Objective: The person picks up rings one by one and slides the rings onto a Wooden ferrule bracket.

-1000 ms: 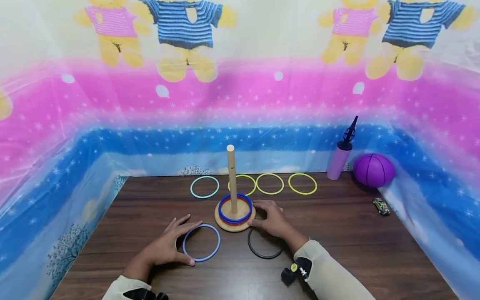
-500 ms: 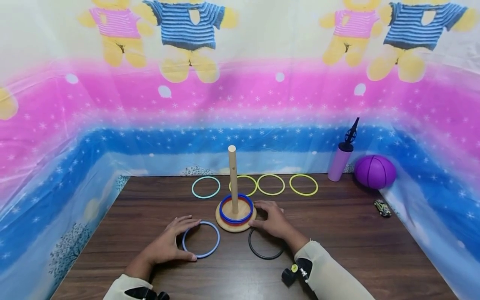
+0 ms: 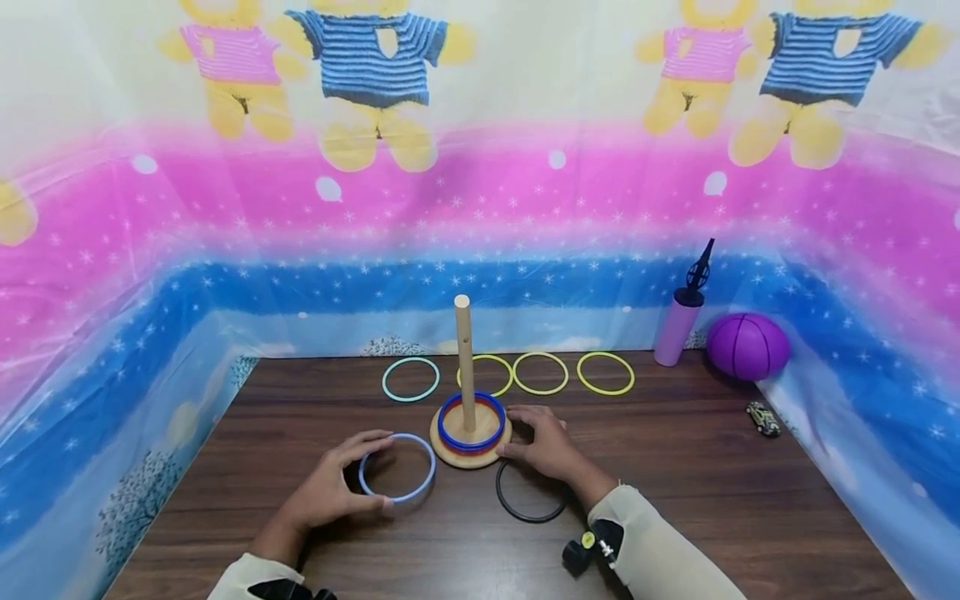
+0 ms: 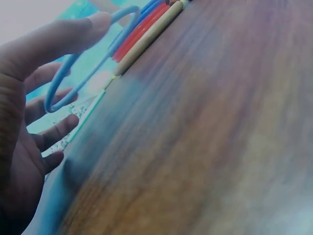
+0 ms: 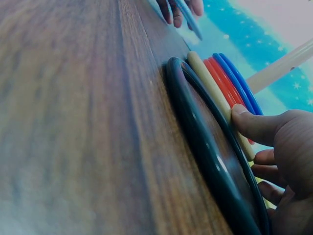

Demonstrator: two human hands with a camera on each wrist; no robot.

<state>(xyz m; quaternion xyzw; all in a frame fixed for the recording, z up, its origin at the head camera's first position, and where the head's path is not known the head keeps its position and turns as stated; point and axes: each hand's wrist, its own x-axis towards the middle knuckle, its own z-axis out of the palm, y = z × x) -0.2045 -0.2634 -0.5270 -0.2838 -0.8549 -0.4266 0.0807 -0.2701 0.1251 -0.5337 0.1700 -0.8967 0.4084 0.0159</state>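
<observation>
My left hand (image 3: pixel 330 483) pinches a light blue ring (image 3: pixel 432 468) between thumb and fingers. In the left wrist view this ring (image 4: pixel 58 78) is tilted and raised off the table. Just right of it stands a wooden ring-toss stand (image 3: pixel 466 367), its post upright. Blue rings (image 5: pixel 242 81) lie over red rings (image 5: pixel 225 83) around the post on the round base. My right hand (image 3: pixel 551 446) grips the base's right edge, thumb in front and fingers behind. Under the right wrist lies a black ring (image 3: pixel 531 520), close to the base.
Along the table's back lie a turquoise ring (image 3: pixel 411 400) and several yellow rings (image 3: pixel 606 393). At the back right are a purple hand pump (image 3: pixel 677 333), a purple ball (image 3: pixel 748 346) and a toy car (image 3: pixel 763 418). A printed cloth (image 3: pixel 525 283) encloses the table's far sides.
My left hand has raised the light blue ring from the table, and the ring sits farther back. My right hand stays at the base; the stand has not moved.
</observation>
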